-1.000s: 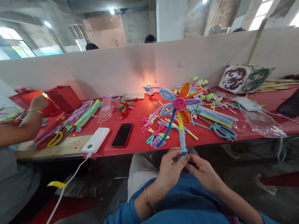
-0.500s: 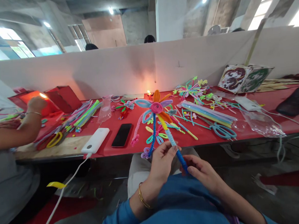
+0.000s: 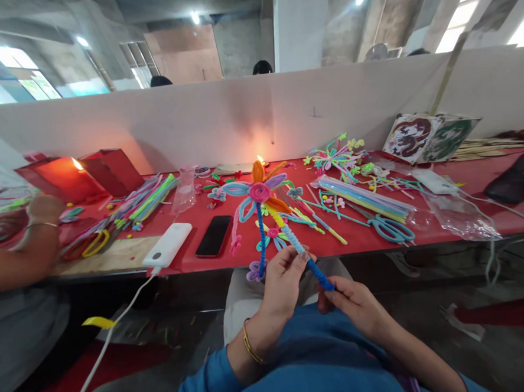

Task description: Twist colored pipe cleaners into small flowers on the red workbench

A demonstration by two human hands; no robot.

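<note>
A pipe-cleaner flower point(image 3: 259, 192) with a pink coiled centre and orange, light blue and lilac petals is held up in front of me. Its wrapped stem runs from yellow through pale blue to dark blue. My left hand point(image 3: 282, 280) pinches the stem at the pale blue part, and my right hand point(image 3: 350, 300) grips the dark blue lower end. Strands dangle from the bloom: a dark blue one ends in a small purple flower point(image 3: 255, 271), a pink one point(image 3: 235, 242) hangs at its left. Partly hidden behind lies another pipe-cleaner flower point(image 3: 273, 232) on the table.
The red table point(image 3: 156, 214) carries a phone point(image 3: 213, 236), a white power bank point(image 3: 167, 245), scissors point(image 3: 391, 229), bagged pipe cleaners point(image 3: 364, 198) and finished flowers point(image 3: 335, 156). A flame point(image 3: 260, 159) burns behind the bloom. At left, a co-worker's arm point(image 3: 38, 239) rests near another flame point(image 3: 77, 164).
The flower has tilted and shifted left, while the stem's lower end moved slightly right with my right hand. The co-worker's hand has dropped away from the left flame.
</note>
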